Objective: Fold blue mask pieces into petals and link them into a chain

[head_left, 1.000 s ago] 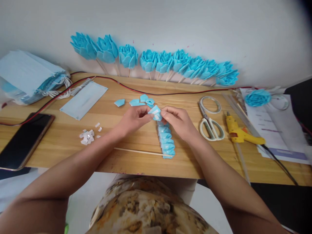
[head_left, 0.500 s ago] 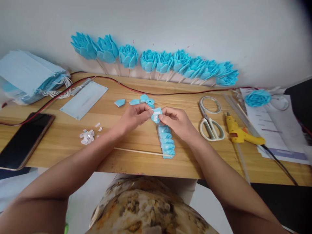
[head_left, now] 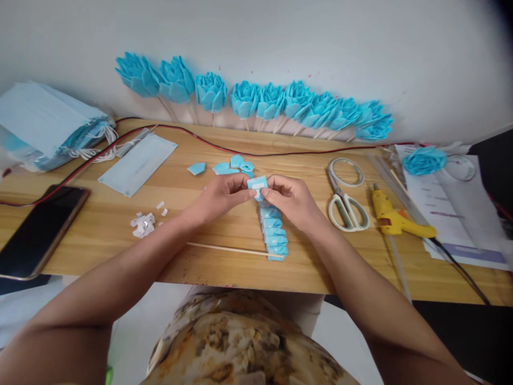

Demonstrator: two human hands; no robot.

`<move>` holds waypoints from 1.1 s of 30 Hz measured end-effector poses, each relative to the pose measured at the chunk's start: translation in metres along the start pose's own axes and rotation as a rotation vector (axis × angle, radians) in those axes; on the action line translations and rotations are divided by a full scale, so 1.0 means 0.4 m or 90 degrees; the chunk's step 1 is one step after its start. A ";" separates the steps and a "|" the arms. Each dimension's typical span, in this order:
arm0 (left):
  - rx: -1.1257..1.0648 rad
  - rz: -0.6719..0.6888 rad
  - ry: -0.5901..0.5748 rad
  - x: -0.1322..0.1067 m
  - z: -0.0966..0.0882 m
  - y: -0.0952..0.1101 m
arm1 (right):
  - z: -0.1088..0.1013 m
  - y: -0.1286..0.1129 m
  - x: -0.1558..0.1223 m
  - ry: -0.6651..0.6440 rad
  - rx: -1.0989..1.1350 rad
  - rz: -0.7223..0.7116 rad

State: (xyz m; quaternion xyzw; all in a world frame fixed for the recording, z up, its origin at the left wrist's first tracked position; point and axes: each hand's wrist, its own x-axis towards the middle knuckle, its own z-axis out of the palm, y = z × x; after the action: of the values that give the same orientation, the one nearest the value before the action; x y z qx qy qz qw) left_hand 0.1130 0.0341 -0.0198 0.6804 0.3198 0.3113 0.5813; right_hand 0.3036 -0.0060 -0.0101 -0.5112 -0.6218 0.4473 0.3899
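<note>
Between my two hands is a small blue fabric petal with white tape strips on it. My left hand pinches its left side, the thumb pressing on the lower part. My right hand pinches the right edge between thumb and fingers. Just below, a row of overlapping blue petals runs toward the table's front edge. A thin wooden stick lies with its right end across the lowest petal. Behind my left hand rest several loose blue petals, and one more petal lies apart to the left.
Blue fabric flowers on sticks lean along the wall. Scissors, a tape roll and a yellow glue gun lie right. On the left are a phone, tape scraps, a flat mask and a mask stack.
My left thumb has moved down and right over the petal, now covering part of its lower tape strip. My right hand has stayed almost in place.
</note>
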 end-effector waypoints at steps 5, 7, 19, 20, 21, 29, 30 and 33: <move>0.006 0.008 -0.029 -0.003 -0.003 0.008 | -0.002 -0.003 -0.003 -0.015 0.041 0.025; -0.002 0.008 -0.028 -0.003 -0.003 0.014 | -0.002 -0.004 -0.003 -0.015 0.055 0.034; -0.114 -0.057 0.035 0.001 0.000 0.005 | -0.004 0.001 0.000 -0.048 0.087 0.047; -0.112 -0.060 0.040 0.001 -0.001 0.007 | -0.004 -0.001 -0.001 -0.059 0.085 0.052; -0.105 -0.061 0.040 0.000 -0.002 0.009 | -0.005 -0.003 -0.001 -0.067 0.085 0.055; -0.015 -0.066 0.015 -0.003 -0.008 0.023 | -0.010 -0.004 -0.001 -0.088 0.082 0.059; -0.005 -0.059 0.020 -0.002 -0.007 0.023 | -0.010 -0.002 -0.001 -0.092 0.082 0.059; 0.014 -0.026 0.038 0.001 -0.003 0.020 | -0.007 0.002 -0.001 -0.084 0.066 0.056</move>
State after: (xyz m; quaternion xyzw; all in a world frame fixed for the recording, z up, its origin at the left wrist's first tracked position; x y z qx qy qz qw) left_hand 0.1127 0.0340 -0.0116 0.6707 0.3543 0.3156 0.5701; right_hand 0.3066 -0.0060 -0.0099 -0.4864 -0.5989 0.5287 0.3539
